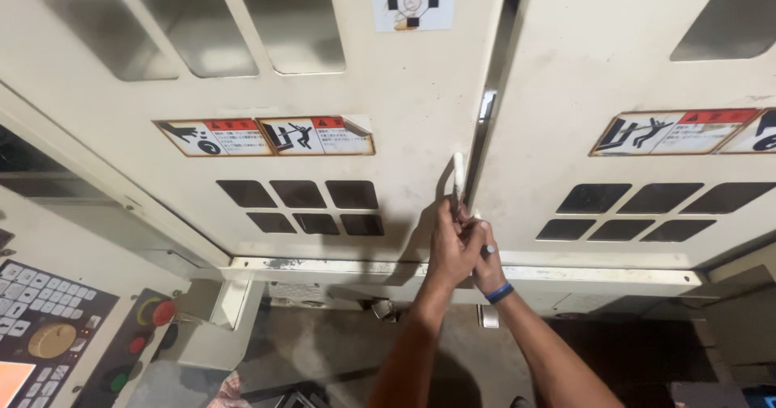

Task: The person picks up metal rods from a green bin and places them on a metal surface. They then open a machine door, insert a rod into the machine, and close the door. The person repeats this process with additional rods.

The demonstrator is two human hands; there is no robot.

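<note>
Cream-painted steel machine doors fill the view; landmark is the door seam [493,125], the dark vertical gap between left door [388,93] and right door [598,68]. Far left of the seam, low down: control panel [48,335] with pale keys, yellow dial, red mushroom button [164,312]. Left of the seam at mid height: two warning stickers [267,136], below them a grid of six dark slots [301,207]. High up just left of the seam: square black-and-white marker sticker [413,0]. Right at the seam, on the left door's edge: white door handle [458,173], upright. Left hand [449,242] just below it, fingers curled shut around the handle's lower end. Right hand [487,256] touches the left hand on the seam side, fingers closed over a second pale handle, mostly hidden; a small dark object sticks out of the fist, kind cannot be told. Blue wristband [499,293] on the right wrist. Right of the seam: more warning stickers [675,131], another slot grid [647,211].
</note>
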